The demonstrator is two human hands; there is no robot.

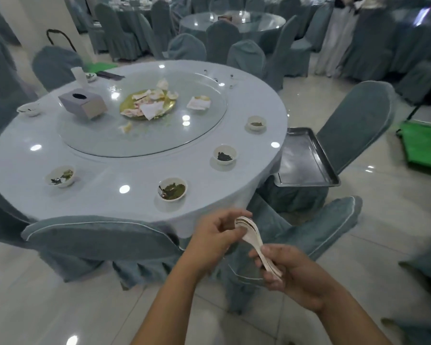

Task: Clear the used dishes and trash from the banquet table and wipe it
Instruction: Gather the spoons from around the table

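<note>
Your right hand (288, 271) pinches the stacked soup spoons (253, 241) by their handles, bowls angled up-left into your loosely curled left hand (215, 236); the metal tray (320, 160) lies beyond, up-right of the grip.

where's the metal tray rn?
In the head view, the metal tray sits on the seat of a covered chair at the round table's right edge, beside the two right-hand bowls.

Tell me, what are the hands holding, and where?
A stack of white ceramic soup spoons. The right hand grips the handles; the left hand pinches it near the bowl end.
</note>
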